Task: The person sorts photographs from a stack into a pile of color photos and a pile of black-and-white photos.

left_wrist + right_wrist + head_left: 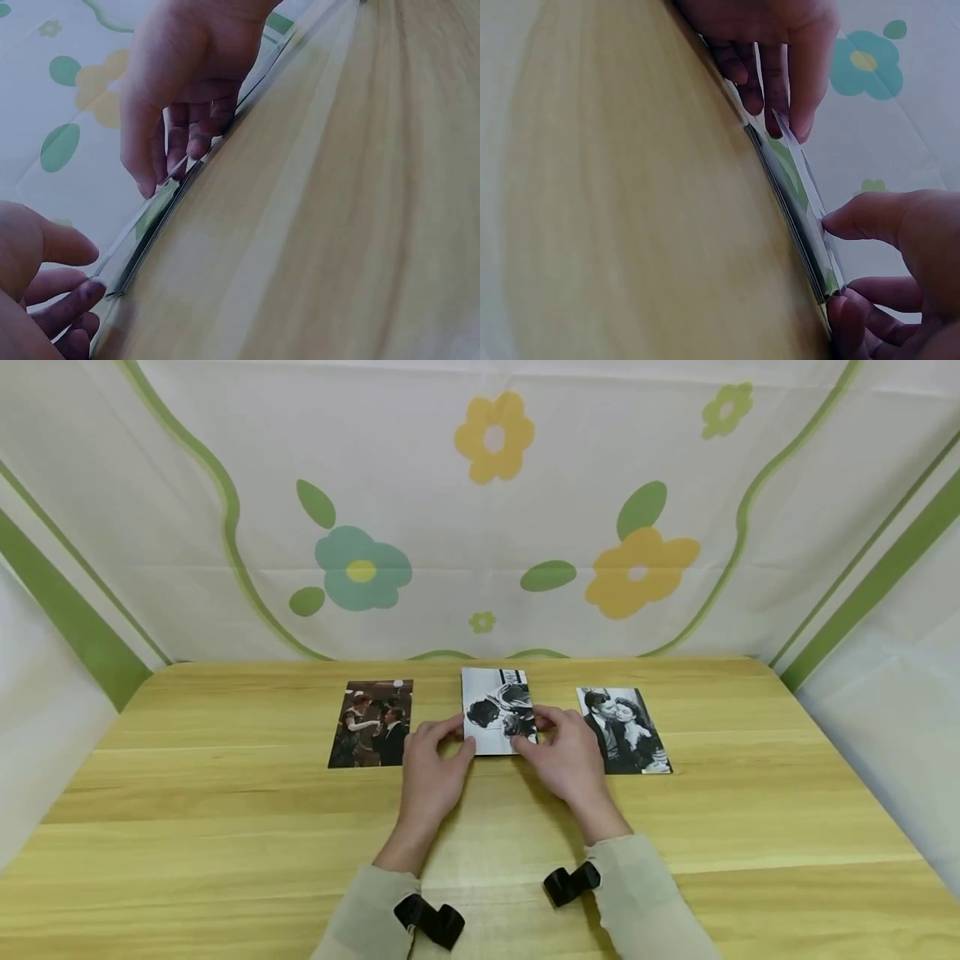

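A black-and-white photo card (491, 714), its picture turned sideways, is held between both hands in the middle of the table. My left hand (435, 768) pinches its left edge between thumb and fingers. On the right edge my right hand (566, 756) grips it, thumb on the near right corner. The right wrist view shows a thin stack of cards (791, 214) lying on the table under the held one, which sits slightly raised and tilted. Both the left hand (769, 45) and right hand (199, 67) also appear in the opposite wrist views.
A colour photo card (371, 724) of a couple lies left of the hands. Another black-and-white photo card (626, 731) lies to the right, partly behind the right hand. A flowered white cloth (442, 510) hangs along the back edge of the wooden table (225, 827).
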A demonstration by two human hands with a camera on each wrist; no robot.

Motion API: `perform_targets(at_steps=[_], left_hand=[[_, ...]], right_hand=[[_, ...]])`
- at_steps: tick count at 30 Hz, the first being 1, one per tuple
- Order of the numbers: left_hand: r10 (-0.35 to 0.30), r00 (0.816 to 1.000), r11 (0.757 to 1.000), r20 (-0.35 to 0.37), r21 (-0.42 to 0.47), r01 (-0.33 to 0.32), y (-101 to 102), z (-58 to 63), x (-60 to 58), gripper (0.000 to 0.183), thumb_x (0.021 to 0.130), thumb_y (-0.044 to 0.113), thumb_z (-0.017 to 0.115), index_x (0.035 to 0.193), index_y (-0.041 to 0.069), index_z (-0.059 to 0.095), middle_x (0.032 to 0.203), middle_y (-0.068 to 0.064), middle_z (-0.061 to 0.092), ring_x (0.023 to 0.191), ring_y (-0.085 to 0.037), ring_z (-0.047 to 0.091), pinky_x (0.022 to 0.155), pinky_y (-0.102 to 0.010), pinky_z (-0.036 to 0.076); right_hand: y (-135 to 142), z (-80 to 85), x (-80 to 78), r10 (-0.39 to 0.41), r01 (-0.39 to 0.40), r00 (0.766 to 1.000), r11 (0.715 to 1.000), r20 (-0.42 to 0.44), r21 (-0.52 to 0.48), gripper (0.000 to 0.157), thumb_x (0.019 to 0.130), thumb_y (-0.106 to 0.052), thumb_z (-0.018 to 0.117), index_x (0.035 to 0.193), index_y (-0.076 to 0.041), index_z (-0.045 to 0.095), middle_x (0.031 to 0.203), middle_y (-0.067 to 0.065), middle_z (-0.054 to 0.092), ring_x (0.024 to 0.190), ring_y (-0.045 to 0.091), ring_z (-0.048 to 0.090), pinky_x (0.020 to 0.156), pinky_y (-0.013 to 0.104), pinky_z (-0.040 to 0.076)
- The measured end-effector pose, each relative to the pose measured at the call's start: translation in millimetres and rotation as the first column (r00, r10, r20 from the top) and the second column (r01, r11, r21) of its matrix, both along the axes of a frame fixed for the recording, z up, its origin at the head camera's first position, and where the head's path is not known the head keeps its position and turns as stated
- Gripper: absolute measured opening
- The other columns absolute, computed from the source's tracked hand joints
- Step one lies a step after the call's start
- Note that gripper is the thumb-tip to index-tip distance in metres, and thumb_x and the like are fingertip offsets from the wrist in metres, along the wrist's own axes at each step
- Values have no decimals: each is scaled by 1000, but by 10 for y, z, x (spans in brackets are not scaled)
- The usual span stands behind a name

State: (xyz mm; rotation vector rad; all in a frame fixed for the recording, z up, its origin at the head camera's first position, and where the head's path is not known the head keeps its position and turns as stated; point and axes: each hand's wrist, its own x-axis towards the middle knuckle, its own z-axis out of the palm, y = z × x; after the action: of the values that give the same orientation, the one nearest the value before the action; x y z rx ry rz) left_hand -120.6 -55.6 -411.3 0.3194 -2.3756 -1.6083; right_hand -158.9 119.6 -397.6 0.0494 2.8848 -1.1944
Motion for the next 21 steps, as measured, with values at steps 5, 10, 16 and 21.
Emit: perform_targets(at_steps=[5, 10, 16, 21], left_hand=[[13, 1000, 999, -28, 41, -12, -1, 7, -10, 30, 93, 2, 77, 123, 3, 80, 101, -14, 78, 110, -32, 62, 99, -43, 45], [21, 1000, 997, -17, 73, -20, -11, -1, 6, 31, 93, 0, 77, 123, 4, 80, 101, -13, 80, 106, -31, 69, 99, -44, 49], [25, 1000, 994, -11, 104, -24, -14, 1, 7, 31, 93, 2, 77, 124, 6, 80, 102, -12, 80, 105, -30, 70, 96, -41, 48], [28, 999, 993, -21, 119, -25, -7, 24, -3, 30, 93, 2, 76, 124, 5, 80, 102, -13, 79, 104, -31, 68, 94, -38, 46]], right_hand=[[0, 28, 1, 1, -1, 1000, 1000, 2, -25, 66, 88, -30, 86, 148, -10, 64, 121, 9, 67, 93, 21, 65, 79, 32, 51], [-13, 10, 5, -3, 3, 1000, 997, -6, -79, 65, 89, -25, 86, 148, -9, 64, 121, 11, 66, 94, 22, 64, 80, 32, 50], [-30, 15, 15, -31, 27, 999, 986, -27, -163, 63, 89, -22, 84, 148, -9, 64, 121, 11, 64, 103, 24, 64, 89, 33, 50], [-36, 38, 14, -49, 41, 998, 978, -39, -205, 58, 90, -21, 84, 144, -10, 66, 121, 10, 65, 104, 23, 64, 91, 34, 51]])
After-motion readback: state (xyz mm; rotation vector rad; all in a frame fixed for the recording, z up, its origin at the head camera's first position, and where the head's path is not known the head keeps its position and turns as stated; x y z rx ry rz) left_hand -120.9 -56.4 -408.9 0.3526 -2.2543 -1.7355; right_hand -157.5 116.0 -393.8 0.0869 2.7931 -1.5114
